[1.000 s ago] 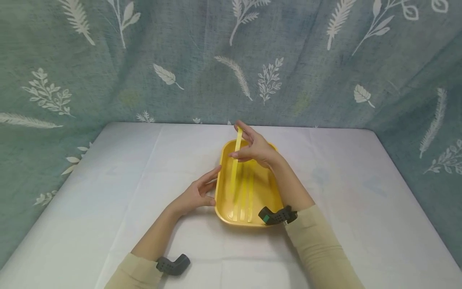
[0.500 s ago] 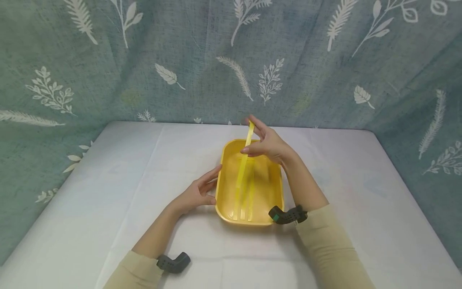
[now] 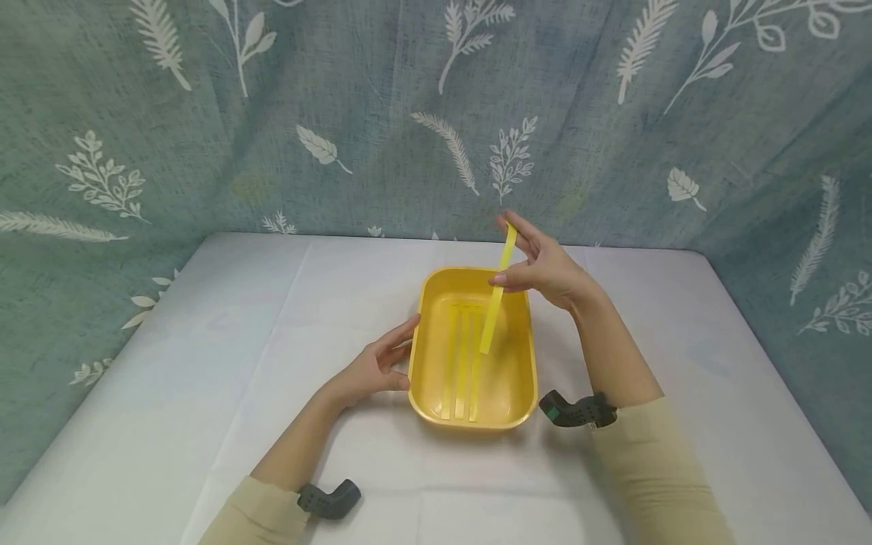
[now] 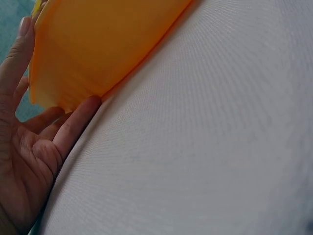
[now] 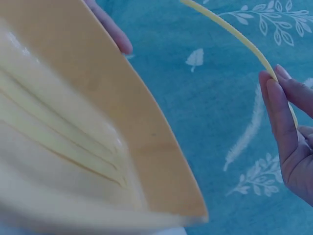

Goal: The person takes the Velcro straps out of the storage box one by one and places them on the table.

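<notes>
A yellow rectangular tray (image 3: 518, 378) with rounded corners sits on the table in the head view. Three flat yellow strips (image 3: 462, 363) lie side by side lengthwise on its floor. My right hand (image 3: 548, 269) is over the tray's far right corner and pinches another yellow strip (image 3: 492, 322) between thumb and fingers. That strip slants down over the tray, and in the right wrist view it bends in a soft curve (image 5: 239, 36). My left hand (image 3: 371, 371) rests its extended fingers and thumb against the tray's left side, also seen at the tray wall (image 4: 112, 44) in the left wrist view.
A white cloth (image 3: 306, 303) covers the table. Behind it hangs a green-blue curtain (image 3: 381, 91) with white leaf prints. Dark wrist cameras (image 3: 330, 499) are strapped on both forearms, and the right one is beside the tray's near right corner.
My right hand has moved to the right with the pinched strip, whose lower end has swung clear of the strips on the tray floor. The left hand and tray have hardly moved.
</notes>
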The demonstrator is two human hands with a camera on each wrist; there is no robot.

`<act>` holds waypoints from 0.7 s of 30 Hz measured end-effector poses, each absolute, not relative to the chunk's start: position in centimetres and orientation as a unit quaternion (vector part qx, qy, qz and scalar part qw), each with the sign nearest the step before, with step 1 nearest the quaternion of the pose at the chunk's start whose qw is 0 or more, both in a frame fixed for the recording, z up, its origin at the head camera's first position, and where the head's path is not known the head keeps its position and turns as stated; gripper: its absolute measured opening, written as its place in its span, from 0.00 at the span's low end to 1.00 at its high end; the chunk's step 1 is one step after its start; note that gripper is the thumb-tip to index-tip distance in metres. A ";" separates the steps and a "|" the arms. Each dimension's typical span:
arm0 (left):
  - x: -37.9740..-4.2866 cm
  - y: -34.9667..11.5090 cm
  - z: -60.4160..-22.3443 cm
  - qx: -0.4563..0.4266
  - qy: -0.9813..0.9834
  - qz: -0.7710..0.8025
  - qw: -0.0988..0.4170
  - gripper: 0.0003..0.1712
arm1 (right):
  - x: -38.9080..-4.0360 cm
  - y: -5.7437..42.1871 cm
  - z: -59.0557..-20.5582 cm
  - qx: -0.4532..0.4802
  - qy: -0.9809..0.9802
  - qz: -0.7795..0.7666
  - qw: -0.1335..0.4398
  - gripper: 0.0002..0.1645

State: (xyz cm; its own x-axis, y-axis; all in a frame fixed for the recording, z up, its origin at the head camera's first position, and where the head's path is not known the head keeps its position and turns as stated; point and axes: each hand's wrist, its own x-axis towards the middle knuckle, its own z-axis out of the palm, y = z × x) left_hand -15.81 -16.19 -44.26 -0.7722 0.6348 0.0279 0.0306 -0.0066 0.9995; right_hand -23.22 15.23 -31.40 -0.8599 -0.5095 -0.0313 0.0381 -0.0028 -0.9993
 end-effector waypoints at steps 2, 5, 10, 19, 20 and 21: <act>-15.8 -16.2 -44.3 0.252 0.668 0.663 0.227 0.58 | -23.1 15.8 -31.2 -0.174 0.682 -0.682 0.198 0.63; -15.8 -16.3 -44.2 0.256 0.669 0.661 0.224 0.58 | -22.9 16.7 -31.0 -0.172 0.693 -0.674 0.190 0.63; -15.9 -16.3 -44.3 0.258 0.665 0.664 0.223 0.58 | -22.8 18.5 -31.3 -0.155 0.719 -0.653 0.179 0.63; -15.9 -16.2 -44.3 0.251 0.661 0.669 0.227 0.58 | -22.4 22.3 -32.9 -0.131 0.747 -0.617 0.210 0.61; -16.0 -16.2 -44.3 0.251 0.663 0.668 0.227 0.58 | -22.3 22.6 -33.1 -0.130 0.747 -0.616 0.214 0.61; -16.0 -16.2 -44.3 0.251 0.664 0.667 0.228 0.57 | -22.2 23.0 -33.3 -0.127 0.748 -0.614 0.217 0.61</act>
State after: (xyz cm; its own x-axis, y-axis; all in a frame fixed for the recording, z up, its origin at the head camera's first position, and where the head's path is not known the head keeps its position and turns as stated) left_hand -16.00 -16.17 -44.27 -0.7704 0.6367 0.0316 0.0292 -0.0142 0.9995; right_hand -22.18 22.97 -33.33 -0.8739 -0.4560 -0.1687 0.0769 0.2129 -0.9740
